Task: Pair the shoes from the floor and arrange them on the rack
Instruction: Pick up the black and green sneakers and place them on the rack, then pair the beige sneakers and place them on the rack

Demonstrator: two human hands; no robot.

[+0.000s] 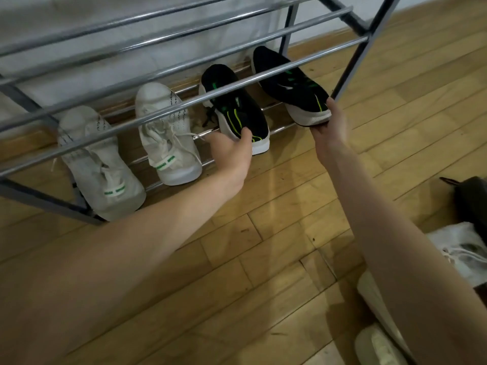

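Two black sneakers with neon-green stripes and white soles are seen on the lowest tier of a metal shoe rack (184, 101), in the upper middle of the frame. The left black sneaker (234, 109) is laid with its long axis running from upper left to lower right of the frame, toe toward the wall and heel toward the camera, its heel end overhanging the front bar. Its heel is gripped by the left hand (232, 151), the thumb curled over the top of the collar and the fingers tucked beneath the sole. The right black sneaker (290, 85) is set on nearly the same diagonal, toe at the upper left, heel at the lower right, close to the rack's right-hand leg. Its heel is held by the right hand (329, 122), the fingers wrapped under the white sole and the thumb pressed against the back of the heel.

To the left on the same tier, a pair of white sneakers is placed: one white sneaker (168, 135) just beside the left black one, the other white sneaker (97, 164) nearer the left leg. Both are pointed toe-in toward the wall, with green-lettered heel tabs facing the camera.

On the wooden floor (263, 246) at the lower right edge of the frame, a dark shoe (471, 201) and pale shoes (458, 254) are partly seen.
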